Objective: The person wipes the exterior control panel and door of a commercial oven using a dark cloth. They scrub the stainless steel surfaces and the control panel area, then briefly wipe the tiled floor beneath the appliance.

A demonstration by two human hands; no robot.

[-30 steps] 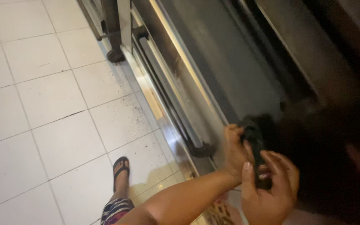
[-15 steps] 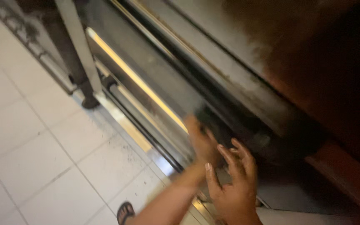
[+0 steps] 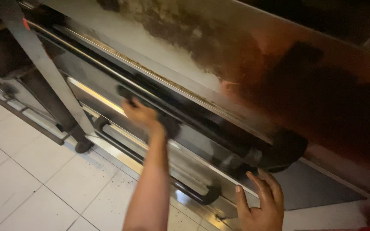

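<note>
The left hand (image 3: 140,113) reached up along a long arm and its fingers were curled around the dark upper handle (image 3: 193,124), a black bar that ran across the front of the oven (image 3: 159,47). The hand was grasping this bar near its left end, and the picture was a little blurred there, so the fingertips could not be seen well. The bar lay in front of a dark glass door (image 3: 108,85), under the stained metal top of the oven. The right hand (image 3: 260,203) was low at the right, released, with the fingers spread and pointing up; it was near the steel edge of the door, just beside the right end of the lower handle (image 3: 193,194), but I could not tell if it touched the metal. The lower handle was a second black bar, below the first one. At the left a grey metal leg (image 3: 39,68) stood tilted on a small wheel (image 3: 83,146). Below was the white tiled floor (image 3: 31,184), with small dark crumbs near the oven.
</note>
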